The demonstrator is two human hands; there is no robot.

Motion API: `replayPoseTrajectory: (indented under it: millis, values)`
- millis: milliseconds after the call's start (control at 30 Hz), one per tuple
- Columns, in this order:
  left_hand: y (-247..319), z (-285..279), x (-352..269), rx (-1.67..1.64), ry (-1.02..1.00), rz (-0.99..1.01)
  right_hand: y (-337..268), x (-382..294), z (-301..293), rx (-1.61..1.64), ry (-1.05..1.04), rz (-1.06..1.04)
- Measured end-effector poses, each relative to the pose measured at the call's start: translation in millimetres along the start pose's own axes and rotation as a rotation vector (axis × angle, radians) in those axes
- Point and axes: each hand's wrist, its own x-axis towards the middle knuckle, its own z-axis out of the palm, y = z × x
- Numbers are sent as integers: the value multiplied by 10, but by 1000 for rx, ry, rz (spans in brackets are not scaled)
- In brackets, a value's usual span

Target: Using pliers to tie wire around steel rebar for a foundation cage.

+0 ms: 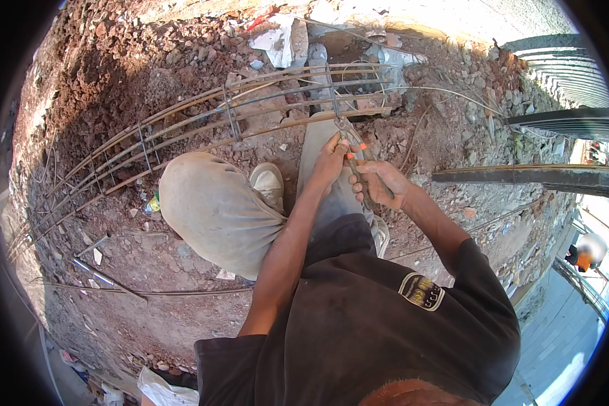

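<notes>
My right hand [384,183] is wrapped around the handles of a pair of end-cutting pincers [364,149] with orange marks on the grips. The handles are spread a little. The jaws meet the corner of a steel stirrup [332,90] near the right end of a long rebar cage [232,119]. Close beside the jaws, my left hand [327,163] has its thumb and fingers pinched together, touching or nearly touching one handle. Whatever lies between those fingertips is too small to make out. The cage stretches away to the left, with several stirrups across its rusty bars.
Reddish soil and rubble surround my bent knee [208,203] and shoe [268,183]. Loose wire [451,92] curls from the cage's right end. Dark steel beams [522,175] jut in from the right. Metal tubes [106,278] lie at left. A person [583,258] is at far right.
</notes>
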Motion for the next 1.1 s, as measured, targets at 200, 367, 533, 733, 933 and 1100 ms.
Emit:
replayPoseTrajectory:
  millis: [200,367,533,733,933,1100]
  values:
    - [-416,-169,147,546,428,510,-445,-109,-224,-1349,370,-130]
    - [127,-177,219,1146,826,761,-765,-146,-357,-1934,447,-172]
    - [31,-495,544,1286,649,546,-451,22,-785,-2159,636,-572]
    - [41,-621,515,1292,472,627,-1753,-340,-1010,-2847,532,-481]
    - [56,-594,579,1348,477,475,-685,-557,-1243,-1640,696,-508]
    - [230,-523,522,1192,284,405,175,-395,-626,-565,548,-89]
